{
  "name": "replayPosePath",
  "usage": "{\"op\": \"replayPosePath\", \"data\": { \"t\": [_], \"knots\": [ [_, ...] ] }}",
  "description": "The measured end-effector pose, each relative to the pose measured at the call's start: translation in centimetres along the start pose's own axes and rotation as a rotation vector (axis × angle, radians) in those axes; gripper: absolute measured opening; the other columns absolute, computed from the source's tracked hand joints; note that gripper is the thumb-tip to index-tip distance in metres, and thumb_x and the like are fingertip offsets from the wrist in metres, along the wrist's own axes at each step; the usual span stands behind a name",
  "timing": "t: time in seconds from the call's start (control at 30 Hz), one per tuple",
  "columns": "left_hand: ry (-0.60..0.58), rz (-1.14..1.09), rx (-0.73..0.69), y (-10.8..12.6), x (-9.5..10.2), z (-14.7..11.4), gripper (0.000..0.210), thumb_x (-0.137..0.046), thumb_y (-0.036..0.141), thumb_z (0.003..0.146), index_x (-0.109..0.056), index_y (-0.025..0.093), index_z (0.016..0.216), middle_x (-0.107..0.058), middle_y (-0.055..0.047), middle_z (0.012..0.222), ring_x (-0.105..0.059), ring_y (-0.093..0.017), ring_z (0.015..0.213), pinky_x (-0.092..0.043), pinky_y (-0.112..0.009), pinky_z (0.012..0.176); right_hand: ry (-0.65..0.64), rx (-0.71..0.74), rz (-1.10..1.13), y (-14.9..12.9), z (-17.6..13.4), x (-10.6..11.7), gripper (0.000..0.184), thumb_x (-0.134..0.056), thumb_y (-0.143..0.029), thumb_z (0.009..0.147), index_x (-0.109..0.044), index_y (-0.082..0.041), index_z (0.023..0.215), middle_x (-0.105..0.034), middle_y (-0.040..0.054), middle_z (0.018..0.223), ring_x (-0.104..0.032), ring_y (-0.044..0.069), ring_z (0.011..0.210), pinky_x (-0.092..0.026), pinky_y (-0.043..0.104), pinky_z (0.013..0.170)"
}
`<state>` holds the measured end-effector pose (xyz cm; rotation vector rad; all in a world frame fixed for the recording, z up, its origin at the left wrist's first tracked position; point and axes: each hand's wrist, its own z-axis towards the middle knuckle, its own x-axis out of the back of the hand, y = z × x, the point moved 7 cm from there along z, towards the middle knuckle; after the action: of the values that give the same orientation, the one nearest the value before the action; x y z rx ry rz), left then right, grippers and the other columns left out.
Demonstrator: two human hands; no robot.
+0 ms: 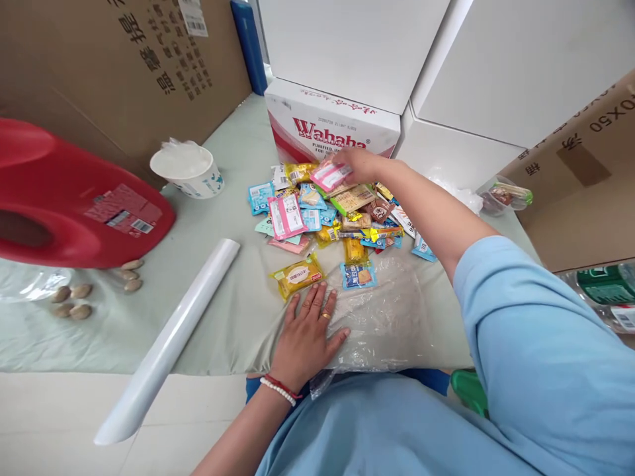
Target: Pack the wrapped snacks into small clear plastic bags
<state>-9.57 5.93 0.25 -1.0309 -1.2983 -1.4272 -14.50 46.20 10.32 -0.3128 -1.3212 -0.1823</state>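
The left hand (305,334) lies flat with its fingers spread and holds nothing; its fingertips are just at the lower edge of a yellow packet (297,274), and its thumb side rests at the edge of a clear plastic bag (384,324). This bag is spread on the pale green cloth (228,330), and its near end hangs over the edge of the table. The right hand (354,165) reaches across to the far side of the snack pile (350,211), and its fingers are closed on the right end of a pink packet (328,177), which is tilted in front of the Wahaha box (332,122). The pile lies between this box and the bag, with small wrappers in blue, yellow, green, brown and pink overlapping one another. Another pink-and-white packet (286,216) lies at the left side of the pile. A small blue packet (358,275) is at the far edge of the bag, to the right of the yellow one. On the left of the cloth, a white roll (171,337) lies diagonally, with its lower end past the table edge; behind it stand a paper tub (198,182) and a red jug (74,205).
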Motion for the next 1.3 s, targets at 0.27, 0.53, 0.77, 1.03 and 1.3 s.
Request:
{"op": "replayPosePath", "data": {
  "t": [0.27,0.53,0.77,1.03,1.3],
  "knots": [
    [0.002,-0.032,0.008,-0.3,-0.4,0.0,0.074,-0.045,0.064,0.1,-0.048,0.018,0.157,-0.033,-0.015,0.17,-0.037,-0.035,0.156,-0.026,-0.059,0.126,-0.286,0.093,0.135,-2.3,-5.9,-0.1,0.054,-0.082,-0.04,0.083,-0.066,-0.015,0.129,-0.061,0.0094,0.136,-0.056,0.031,0.127,-0.04,0.051,0.117],
    [0.024,0.001,-0.008,-0.2,-0.3,0.0,0.074,-0.047,0.064,0.1,-0.05,0.016,0.156,-0.038,-0.016,0.168,-0.041,-0.036,0.153,-0.028,-0.059,0.125,-0.406,0.177,0.02,-1.2,-5.2,-3.4,0.133,-0.098,-0.042,0.057,-0.026,-0.021,0.167,-0.01,0.0128,0.177,-0.011,0.043,0.161,-0.015,0.053,0.131],
    [0.012,0.011,-0.01,-0.1,-0.2,0.0,0.072,-0.048,0.062,0.1,-0.05,0.015,0.155,-0.038,-0.017,0.168,-0.04,-0.036,0.154,-0.029,-0.06,0.124,-0.542,0.1,-0.035,-1.7,-3.9,-2.5,0.125,-0.096,-0.041,0.059,-0.032,-0.024,0.165,-0.028,0.0109,0.171,-0.036,0.039,0.153,-0.037,0.046,0.123],
    [0.013,-0.011,-0.008,-0.3,-0.3,0.0,0.073,-0.047,0.064,0.1,-0.05,0.017,0.156,-0.037,-0.015,0.169,-0.04,-0.036,0.154,-0.029,-0.059,0.124,-0.48,-0.06,-0.088,-2.5,-3.3,-0.2,0.081,-0.082,-0.035,0.08,-0.052,-0.019,0.153,-0.057,0.0143,0.148,-0.059,0.034,0.128,-0.046,0.042,0.108],
    [0.016,-0.021,0.001,-0.2,-0.1,0.0,0.071,-0.047,0.062,0.101,-0.051,0.017,0.155,-0.038,-0.014,0.168,-0.04,-0.034,0.154,-0.028,-0.058,0.126,-0.497,-0.18,-0.15,-2.6,-3.1,2.2,0.058,-0.078,-0.043,0.083,-0.07,-0.016,0.133,-0.07,0.012,0.124,-0.064,0.031,0.113,-0.046,0.039,0.097]
  ]
}}
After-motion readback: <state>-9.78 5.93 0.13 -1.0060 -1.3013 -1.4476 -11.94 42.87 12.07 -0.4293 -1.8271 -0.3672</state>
